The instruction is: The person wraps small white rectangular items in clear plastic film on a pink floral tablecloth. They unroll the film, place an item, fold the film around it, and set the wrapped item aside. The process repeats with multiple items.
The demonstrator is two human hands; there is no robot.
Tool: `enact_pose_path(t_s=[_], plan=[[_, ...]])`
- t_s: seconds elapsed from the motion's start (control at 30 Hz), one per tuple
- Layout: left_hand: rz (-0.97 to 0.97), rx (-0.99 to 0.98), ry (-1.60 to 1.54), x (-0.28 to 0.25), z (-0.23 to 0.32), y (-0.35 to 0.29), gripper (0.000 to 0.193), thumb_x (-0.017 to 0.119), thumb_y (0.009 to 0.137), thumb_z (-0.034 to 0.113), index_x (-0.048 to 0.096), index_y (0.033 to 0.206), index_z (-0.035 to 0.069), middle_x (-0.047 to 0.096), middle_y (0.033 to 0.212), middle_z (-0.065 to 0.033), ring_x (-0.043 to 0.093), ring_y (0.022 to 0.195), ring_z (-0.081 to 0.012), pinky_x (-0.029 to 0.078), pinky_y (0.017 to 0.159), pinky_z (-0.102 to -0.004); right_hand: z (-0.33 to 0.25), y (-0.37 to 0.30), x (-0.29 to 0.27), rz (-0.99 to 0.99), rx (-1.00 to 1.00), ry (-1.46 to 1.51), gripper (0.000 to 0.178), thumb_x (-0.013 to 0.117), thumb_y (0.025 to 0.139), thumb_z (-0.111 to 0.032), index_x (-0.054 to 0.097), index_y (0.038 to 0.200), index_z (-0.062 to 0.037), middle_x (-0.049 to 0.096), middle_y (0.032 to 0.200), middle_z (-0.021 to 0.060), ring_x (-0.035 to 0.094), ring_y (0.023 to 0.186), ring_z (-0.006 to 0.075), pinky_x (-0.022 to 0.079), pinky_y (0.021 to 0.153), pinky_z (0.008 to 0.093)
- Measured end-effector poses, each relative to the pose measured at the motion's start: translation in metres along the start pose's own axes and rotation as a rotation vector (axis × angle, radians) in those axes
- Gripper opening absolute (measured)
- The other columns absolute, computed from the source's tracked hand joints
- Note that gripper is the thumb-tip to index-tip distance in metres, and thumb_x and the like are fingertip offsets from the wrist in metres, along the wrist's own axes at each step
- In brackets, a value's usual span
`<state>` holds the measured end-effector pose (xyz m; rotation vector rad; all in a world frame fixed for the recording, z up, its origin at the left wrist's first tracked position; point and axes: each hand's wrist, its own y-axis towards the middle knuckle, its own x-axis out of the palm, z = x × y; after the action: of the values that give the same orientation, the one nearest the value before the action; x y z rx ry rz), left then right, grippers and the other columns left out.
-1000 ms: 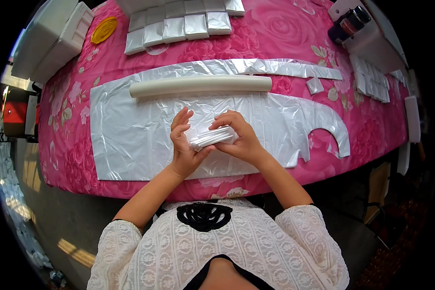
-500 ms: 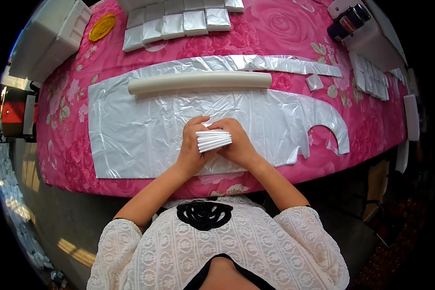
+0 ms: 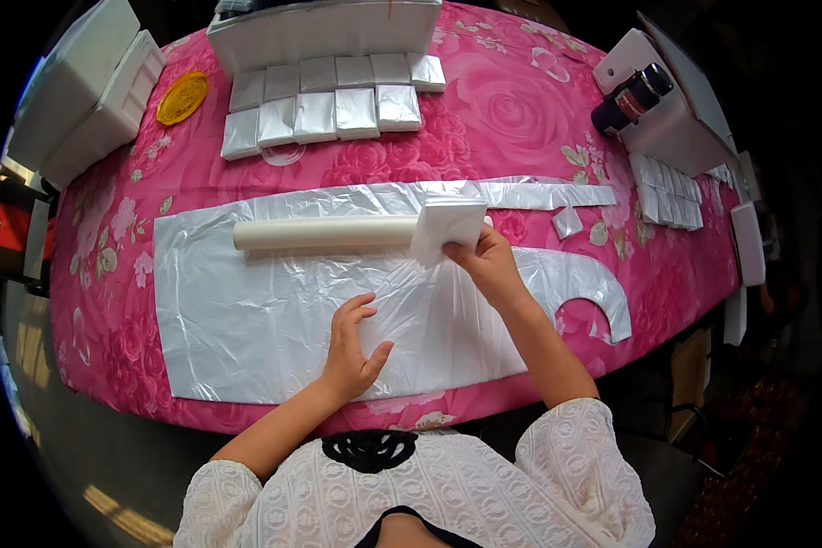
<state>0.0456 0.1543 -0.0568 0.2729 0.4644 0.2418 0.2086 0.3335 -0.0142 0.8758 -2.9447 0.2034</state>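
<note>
My right hand (image 3: 489, 265) grips a stack of folded white plastic sheets (image 3: 449, 226) by its near edge, thumb on top. The stack is raised above the right end of a pale roller tube (image 3: 324, 234) and hides part of it. My left hand (image 3: 349, 352) holds nothing; its fingers are apart over the silvery-white plastic apron (image 3: 247, 320). That thin apron lies spread flat, with a curved cut-out at its right end. The tube rests across its far part. A strip of the same plastic (image 3: 548, 194) stretches out to the right, with a small square piece (image 3: 567, 222) near it.
Two rows of folded white packets (image 3: 315, 117) lie before a white foam box (image 3: 329, 36). A yellow round dish (image 3: 183, 98) sits at far left beside more foam boxes (image 3: 100, 110). At right are a dark flask (image 3: 632, 98) and more packets (image 3: 671, 196) on the pink tablecloth (image 3: 502, 100).
The stack has left the two-handed hold and moved up and right in my right hand alone. My left hand has let go and opened. The view has tilted toward the far side.
</note>
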Motion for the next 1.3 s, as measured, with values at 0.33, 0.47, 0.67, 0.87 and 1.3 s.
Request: enact_pose_path(t_s=[0.33, 0.47, 0.67, 0.87, 1.3], plan=[[-0.006, 0.02, -0.044, -0.001, 0.001, 0.001, 0.05, 0.065, 0.072, 0.011, 0.039, 0.114, 0.002, 0.044, 0.121, -0.0212, 0.043, 0.111, -0.0362, 0.033, 0.095, -0.0421, -0.002, 0.202, -0.075, 0.087, 0.247, -0.218, 0.036, 0.069, 0.078, -0.022, 0.058, 0.103, 0.0006, 0.062, 0.091, 0.0065, 0.057, 0.08, 0.0125, 0.045, 0.07, 0.0262], [-0.017, 0.015, -0.045, -0.001, -0.001, 0.001, 0.053, 0.063, 0.07, 0.006, 0.037, 0.116, 0.002, 0.042, 0.122, -0.0219, 0.042, 0.112, -0.0349, 0.033, 0.096, -0.041, 0.0, 0.208, -0.063, 0.197, -0.012, -0.505, 0.058, 0.074, 0.071, -0.026, 0.051, 0.115, 0.0047, 0.06, 0.101, 0.0121, 0.057, 0.086, 0.0214, 0.046, 0.078, 0.0312], [0.004, 0.008, -0.051, -0.001, 0.001, 0.002, 0.053, 0.066, 0.068, 0.007, 0.04, 0.113, 0.002, 0.045, 0.121, -0.0207, 0.044, 0.111, -0.036, 0.034, 0.095, -0.0426, 0.016, 0.18, -0.055, 0.272, -0.35, -1.193, 0.093, 0.079, 0.059, -0.031, 0.033, 0.13, 0.0076, 0.05, 0.116, 0.0244, 0.049, 0.105, 0.0362, 0.038, 0.092, 0.0399], [-0.004, 0.008, -0.051, -0.001, 0.001, 0.003, 0.053, 0.066, 0.067, 0.005, 0.04, 0.113, 0.002, 0.046, 0.121, -0.0201, 0.044, 0.11, -0.0359, 0.035, 0.094, -0.0426, 0.023, 0.196, -0.04, 0.411, -0.331, -1.121, 0.094, 0.078, 0.061, -0.033, 0.029, 0.132, 0.0066, 0.052, 0.114, 0.0247, 0.049, 0.105, 0.0375, 0.038, 0.092, 0.0406], [-0.024, 0.017, -0.054, -0.001, 0.004, 0.003, 0.05, 0.064, 0.068, 0.003, 0.043, 0.113, 0.003, 0.046, 0.12, -0.0192, 0.044, 0.11, -0.0348, 0.035, 0.094, -0.0414, 0.022, 0.204, -0.041, 0.414, -0.369, -1.387, 0.079, 0.073, 0.064, -0.048, 0.047, 0.118, 0.0038, 0.055, 0.11, 0.0208, 0.047, 0.108, 0.0341, 0.036, 0.093, 0.0419]])
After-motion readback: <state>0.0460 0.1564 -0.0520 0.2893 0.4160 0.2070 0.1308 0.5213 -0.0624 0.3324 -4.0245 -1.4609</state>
